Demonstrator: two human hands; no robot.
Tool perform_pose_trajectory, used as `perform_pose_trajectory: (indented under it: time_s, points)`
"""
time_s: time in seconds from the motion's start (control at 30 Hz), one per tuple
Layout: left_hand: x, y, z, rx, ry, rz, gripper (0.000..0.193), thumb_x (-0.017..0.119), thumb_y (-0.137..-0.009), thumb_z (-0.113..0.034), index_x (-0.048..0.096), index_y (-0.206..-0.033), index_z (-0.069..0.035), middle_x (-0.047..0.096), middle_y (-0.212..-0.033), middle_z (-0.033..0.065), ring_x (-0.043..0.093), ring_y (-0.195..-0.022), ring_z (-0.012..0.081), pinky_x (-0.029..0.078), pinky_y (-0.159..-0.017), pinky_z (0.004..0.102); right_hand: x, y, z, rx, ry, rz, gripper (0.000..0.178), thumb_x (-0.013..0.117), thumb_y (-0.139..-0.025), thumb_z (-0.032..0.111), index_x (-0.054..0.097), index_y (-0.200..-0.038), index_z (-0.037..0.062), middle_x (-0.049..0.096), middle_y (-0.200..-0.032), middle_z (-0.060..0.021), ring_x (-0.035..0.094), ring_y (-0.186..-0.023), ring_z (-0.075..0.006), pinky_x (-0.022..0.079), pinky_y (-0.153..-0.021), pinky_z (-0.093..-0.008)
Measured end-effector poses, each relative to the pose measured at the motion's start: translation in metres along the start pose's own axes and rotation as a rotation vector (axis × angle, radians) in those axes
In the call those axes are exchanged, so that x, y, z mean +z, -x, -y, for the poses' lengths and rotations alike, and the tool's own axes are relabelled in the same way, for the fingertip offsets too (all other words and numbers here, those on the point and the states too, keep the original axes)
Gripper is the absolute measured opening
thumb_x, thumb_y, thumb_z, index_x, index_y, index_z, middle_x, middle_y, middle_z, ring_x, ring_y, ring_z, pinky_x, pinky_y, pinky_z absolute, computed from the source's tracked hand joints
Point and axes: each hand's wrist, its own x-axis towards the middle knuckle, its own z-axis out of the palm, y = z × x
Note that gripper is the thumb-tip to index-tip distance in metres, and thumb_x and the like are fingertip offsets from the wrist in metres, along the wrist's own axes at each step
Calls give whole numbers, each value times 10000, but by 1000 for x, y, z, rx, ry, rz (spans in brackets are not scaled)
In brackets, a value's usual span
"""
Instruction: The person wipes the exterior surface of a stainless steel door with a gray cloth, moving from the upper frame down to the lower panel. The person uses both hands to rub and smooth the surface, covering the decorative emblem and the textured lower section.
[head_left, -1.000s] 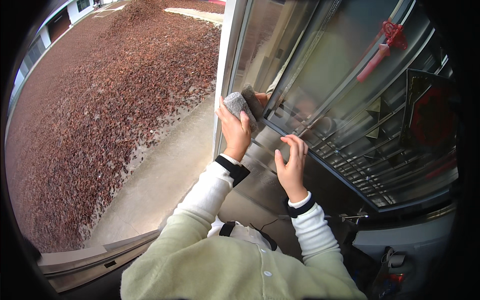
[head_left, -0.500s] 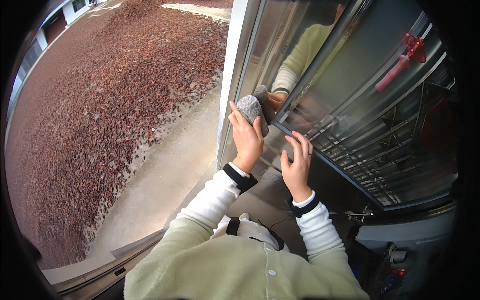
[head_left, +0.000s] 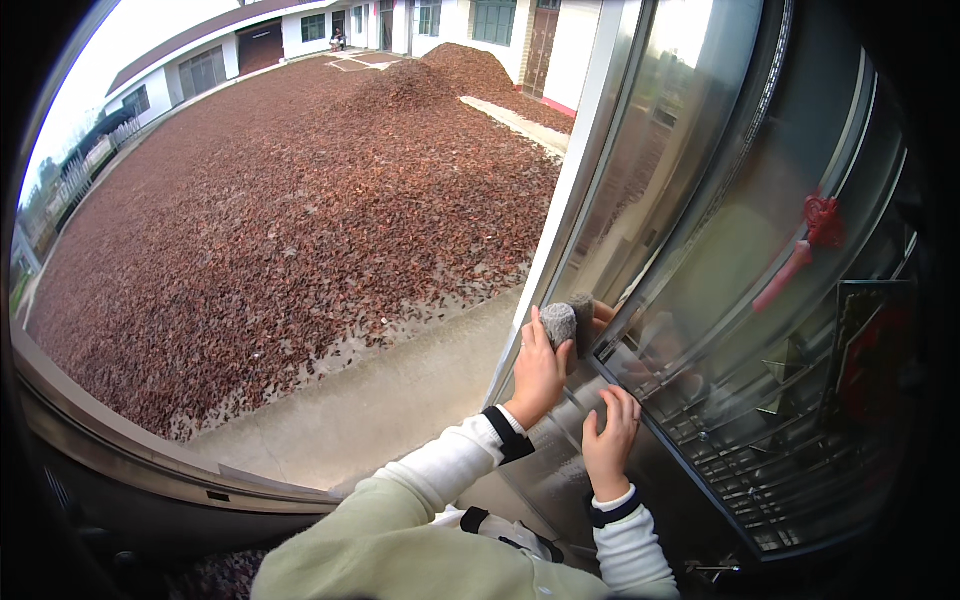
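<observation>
My left hand (head_left: pixel 541 372) grips a grey, fuzzy, cloth-like wad (head_left: pixel 558 326) and presses it to a shiny metal door panel (head_left: pixel 625 250). Its exact kind cannot be made out. A reflection of the wad and fingers shows in the panel just beside it. My right hand (head_left: pixel 611 440) is raised to the right and a little lower, close to the dark edge of a second door leaf (head_left: pixel 690 478). Nothing is in it, and its fingers are loosely bent and apart.
A white door frame (head_left: pixel 560 215) stands left of the panel. A red knotted ornament (head_left: pixel 822 222) hangs at the right, above metal bars (head_left: pixel 760 425). Outside, reddish-brown dried pieces (head_left: pixel 300 210) cover the yard beyond a concrete strip (head_left: pixel 400 370). White buildings (head_left: pixel 490 25) stand behind.
The view has tilted up, bringing the yard and buildings in and setting both hands lower in the picture. My left hand still has the wad at the panel; my right stays beside it.
</observation>
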Motion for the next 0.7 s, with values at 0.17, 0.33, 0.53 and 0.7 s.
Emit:
perform_pose_trajectory:
  time_s: [0.17, 0.33, 0.53, 0.7]
  points:
    - [-4, 1, -16, -42, -82, 38, 901, 685, -988, -261, 166, -1567, 195, 485, -1369, 352, 645, -1082, 492, 564, -867, 495, -2, 2, 3, 9, -16, 23, 413, 695, -820, 48, 646, -1229, 46, 597, -1340, -156, 529, -1278, -390, 421, -1074, -522]
    - [-5, 2, -22, 16, -128, 11, 902, 681, -996, -275, 164, -1552, 211, 492, -1315, 353, 660, -1007, 506, 567, -837, 509, -3, 3, 3, 5, -15, 41, 364, 706, -822, 62, 662, -1182, 41, 591, -1350, -156, 518, -1296, -391, 422, -1070, -524]
    - [-10, -3, -32, -31, -85, 64, 892, 672, -1005, -284, 167, -1553, 206, 490, -1295, 349, 659, -985, 511, 561, -819, 528, -4, 2, 3, 17, -49, 52, 315, 720, -823, 75, 676, -1132, 34, 595, -1319, -154, 525, -1281, -390, 423, -1068, -520]
    - [-14, -10, -49, -35, -71, 65, 882, 659, -1014, -285, 163, -1559, 200, 473, -1323, 348, 652, -1015, 514, 561, -836, 523, -5, 0, 1, 14, -67, 58, 296, 730, -815, 68, 689, -1105, 32, 597, -1312, -153, 530, -1272, -389, 426, -1066, -509]
